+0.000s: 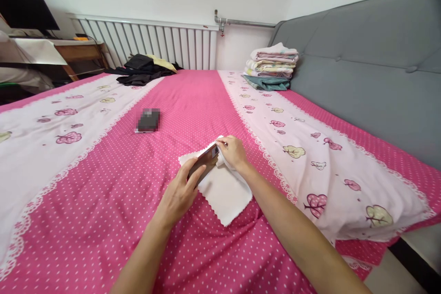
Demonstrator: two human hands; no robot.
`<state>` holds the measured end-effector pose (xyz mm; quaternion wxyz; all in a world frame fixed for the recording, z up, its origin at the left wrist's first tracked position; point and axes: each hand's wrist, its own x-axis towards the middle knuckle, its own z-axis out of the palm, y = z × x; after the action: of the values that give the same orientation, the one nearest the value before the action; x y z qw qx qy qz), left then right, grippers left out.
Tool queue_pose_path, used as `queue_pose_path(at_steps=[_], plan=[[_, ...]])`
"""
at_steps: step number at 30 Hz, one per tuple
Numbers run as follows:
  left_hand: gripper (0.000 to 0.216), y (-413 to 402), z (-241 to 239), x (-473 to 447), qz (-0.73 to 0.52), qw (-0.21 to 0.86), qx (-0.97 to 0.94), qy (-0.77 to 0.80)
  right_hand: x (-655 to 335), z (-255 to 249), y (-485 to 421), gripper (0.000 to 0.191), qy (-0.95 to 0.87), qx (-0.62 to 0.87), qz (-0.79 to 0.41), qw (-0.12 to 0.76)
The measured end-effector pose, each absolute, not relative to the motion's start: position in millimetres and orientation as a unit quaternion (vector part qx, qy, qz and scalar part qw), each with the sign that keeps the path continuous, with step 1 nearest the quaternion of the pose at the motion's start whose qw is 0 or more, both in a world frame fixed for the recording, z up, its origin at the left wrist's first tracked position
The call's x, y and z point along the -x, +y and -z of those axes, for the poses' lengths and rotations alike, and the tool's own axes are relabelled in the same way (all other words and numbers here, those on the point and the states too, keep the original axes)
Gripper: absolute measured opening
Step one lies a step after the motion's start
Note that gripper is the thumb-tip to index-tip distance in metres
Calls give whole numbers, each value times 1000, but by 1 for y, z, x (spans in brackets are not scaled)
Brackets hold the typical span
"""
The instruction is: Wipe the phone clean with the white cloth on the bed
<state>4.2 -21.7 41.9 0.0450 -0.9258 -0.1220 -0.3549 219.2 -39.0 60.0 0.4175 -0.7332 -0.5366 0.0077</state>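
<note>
My left hand point(184, 187) grips a dark, shiny smartphone point(206, 164) by its near end, thumb on one face and fingers behind. The phone is tilted up on its long edge, with a camera block near its far end. My right hand point(233, 151) pinches part of a white cloth point(227, 193) against the phone's far top corner. The rest of the cloth, with zigzag edges, spreads under the phone on the pink dotted bedspread point(193, 96).
A blurred dark flat object point(149, 121) lies farther left on the bed. Dark clothes point(141, 69) lie near the radiator point(151, 41). Folded fabrics point(272, 66) are stacked by the grey headboard point(361, 59). A desk point(81, 53) with a monitor point(27, 9) stands at left.
</note>
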Motion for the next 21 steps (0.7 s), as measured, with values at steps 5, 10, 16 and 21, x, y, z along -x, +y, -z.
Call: queue_pose_path(at_steps=[5, 10, 16, 21], plan=[[60, -23, -43, -4, 369, 5, 918, -142, -206, -62, -40, 19, -595, 671, -29, 442], [61, -23, -44, -2, 370, -28, 913, -167, -191, -66, -44, 20, -643, 633, -48, 429], [61, -22, -43, -1, 374, -53, 908, -182, -181, -68, -48, 21, -655, 606, -64, 447], [60, -21, -43, -1, 375, -77, 903, -195, -176, -66, -47, 17, -649, 600, -83, 460]])
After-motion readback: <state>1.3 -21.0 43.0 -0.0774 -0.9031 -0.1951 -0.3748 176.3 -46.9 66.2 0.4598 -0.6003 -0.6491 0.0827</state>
